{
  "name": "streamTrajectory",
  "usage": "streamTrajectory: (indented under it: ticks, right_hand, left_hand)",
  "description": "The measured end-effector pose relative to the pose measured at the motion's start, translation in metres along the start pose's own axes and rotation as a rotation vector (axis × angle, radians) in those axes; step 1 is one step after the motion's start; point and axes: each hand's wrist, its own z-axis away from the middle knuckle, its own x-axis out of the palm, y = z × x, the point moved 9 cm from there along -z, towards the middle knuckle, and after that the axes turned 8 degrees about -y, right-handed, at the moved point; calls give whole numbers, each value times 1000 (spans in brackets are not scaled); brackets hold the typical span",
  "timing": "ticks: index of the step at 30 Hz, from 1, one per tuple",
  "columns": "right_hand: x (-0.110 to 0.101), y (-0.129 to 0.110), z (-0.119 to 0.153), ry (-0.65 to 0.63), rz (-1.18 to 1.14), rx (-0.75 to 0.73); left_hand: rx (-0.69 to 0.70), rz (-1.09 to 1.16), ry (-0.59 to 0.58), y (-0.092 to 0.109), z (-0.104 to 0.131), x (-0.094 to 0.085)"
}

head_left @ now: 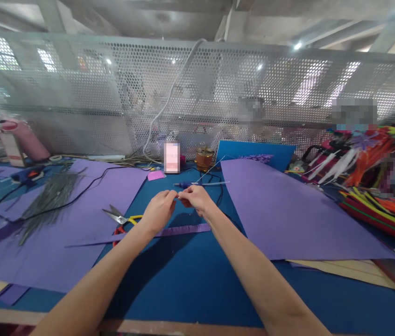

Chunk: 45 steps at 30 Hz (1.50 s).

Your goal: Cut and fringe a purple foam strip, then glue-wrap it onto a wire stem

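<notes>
My left hand [160,210] and my right hand [195,198] meet fingertip to fingertip above the middle of the blue table. Both are closed in a pinch on something too small to make out. A thin pale wire [208,171] rises up and right from behind my right hand. Behind the hands lies a blue-handled tool [183,185]. Below them a narrow purple strip [183,230] crosses the table and passes behind my left forearm. Scissors [118,216] with yellow and red handles lie open left of my left hand.
Purple sheets [274,210] lie left and right. Thin dark wires [50,196] and a black cable rest on the left sheet. At the back stand a phone [172,157], an amber jar [204,159] and a blue board [281,156]. Colourful stems [376,210] are piled right.
</notes>
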Motion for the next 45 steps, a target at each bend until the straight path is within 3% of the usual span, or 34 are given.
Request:
streamTrajectory:
  ticks: [4,8,11,15,20,22,24,28,31,35,40,45]
  right_hand:
    - [-1,2,-1,-2,-61,16]
    - [-5,-9,1,25,-123,-59]
    - [-8,-19,4,34,-149,-110]
    - [-10,-22,5,52,-133,-130]
    - [-10,-16,5,87,-97,-107]
    - [-9,-20,6,74,-93,-128]
    - [-4,-29,8,-15,-90,-194]
    - [11,-52,17,-260,-59,-362]
    - [14,-59,23,-318,-32,-411]
    - [12,-55,20,-287,-33,-368]
    - [5,-44,14,-131,16,-290]
    - [-3,-23,9,54,-43,-137]
  left_hand:
    - [-59,253,78,-12,-1,-4]
    - [-282,943,85,-42,0,8]
    - [-376,1306,0,-46,1,22]
    - [-331,1237,-50,-41,0,24]
    - [-250,793,110,-40,2,4]
    - [-247,796,137,-39,2,-1]
    - [-307,1032,62,-40,2,7]
    - [-535,1635,-280,-25,10,40]
    - [-520,1762,-388,-13,12,46]
    - [-323,1549,-277,-13,5,35]
    - [-213,897,-35,-21,2,9]
    - [-41,260,157,-1,3,-16]
